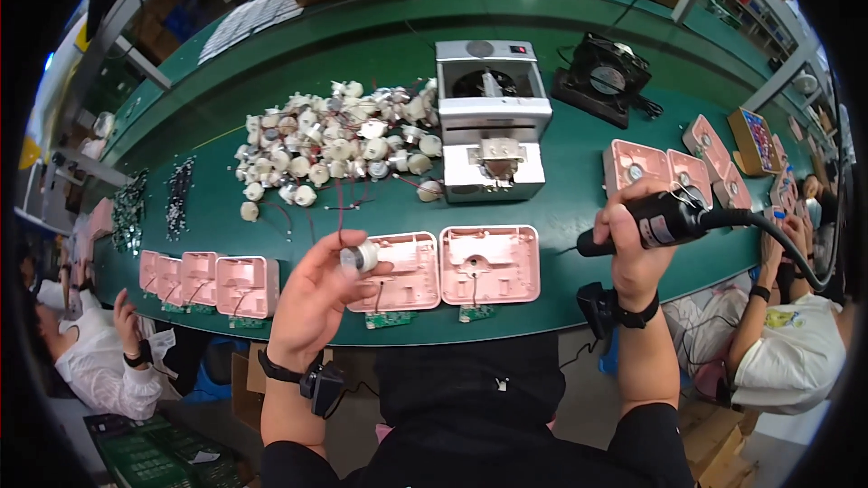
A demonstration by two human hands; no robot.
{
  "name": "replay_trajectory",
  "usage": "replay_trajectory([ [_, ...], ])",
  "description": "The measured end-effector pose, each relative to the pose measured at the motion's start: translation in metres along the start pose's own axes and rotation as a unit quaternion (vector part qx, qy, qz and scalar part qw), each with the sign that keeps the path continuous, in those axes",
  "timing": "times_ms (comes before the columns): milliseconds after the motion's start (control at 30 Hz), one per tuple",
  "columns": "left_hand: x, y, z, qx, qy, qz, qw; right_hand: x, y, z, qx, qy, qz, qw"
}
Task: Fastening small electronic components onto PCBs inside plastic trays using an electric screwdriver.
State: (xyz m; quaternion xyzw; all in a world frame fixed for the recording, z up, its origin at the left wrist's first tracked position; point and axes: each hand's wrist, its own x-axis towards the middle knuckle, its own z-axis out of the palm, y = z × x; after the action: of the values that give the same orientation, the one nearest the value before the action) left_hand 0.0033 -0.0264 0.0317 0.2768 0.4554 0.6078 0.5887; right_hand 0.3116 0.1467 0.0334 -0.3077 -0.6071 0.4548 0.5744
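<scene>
Between the fingers of my left hand [307, 303] is a small motor [360, 258], white and silver, with thin wires trailing up from it. That hand hovers over the left edge of an open pink plastic housing [418, 273]. A second pink housing [515, 258] lies beside it on the right. Wires run from both housings to green circuit boards [389, 319] at the table's near edge. My right hand [633, 258] is wrapped round a black electric screwdriver [665, 220], its tip pointing left, with a thick cable leading off to the right.
A heap of motors [334, 140] lies beyond my left hand. A grey-white screw feeder [495, 117] stands at centre, with a black fan [608, 79] to its right. More pink housings [246, 285] line the left, others [633, 158] the right. Co-workers sit on both sides.
</scene>
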Motion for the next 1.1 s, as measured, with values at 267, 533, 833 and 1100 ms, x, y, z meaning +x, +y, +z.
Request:
replay_trajectory([
  [267, 0.005, -0.029, 0.044, 0.188, -0.061, 0.017, 0.98, -0.001, -0.002, -0.006, 0.01, -0.016, -0.01, 1.0],
  [533, 0.023, -0.053, 0.075, 0.538, -0.037, 0.215, 0.814, -0.003, 0.001, -0.01, 0.027, -0.026, -0.004, 0.999],
  [833, 0.045, -0.069, 0.077, 0.636, -0.037, 0.295, 0.712, -0.007, 0.004, -0.013, 0.021, -0.05, -0.025, 0.998],
  [1100, 0.053, -0.075, 0.069, 0.625, -0.027, 0.294, 0.722, 0.006, -0.003, -0.005, 0.009, -0.058, -0.024, 0.998],
])
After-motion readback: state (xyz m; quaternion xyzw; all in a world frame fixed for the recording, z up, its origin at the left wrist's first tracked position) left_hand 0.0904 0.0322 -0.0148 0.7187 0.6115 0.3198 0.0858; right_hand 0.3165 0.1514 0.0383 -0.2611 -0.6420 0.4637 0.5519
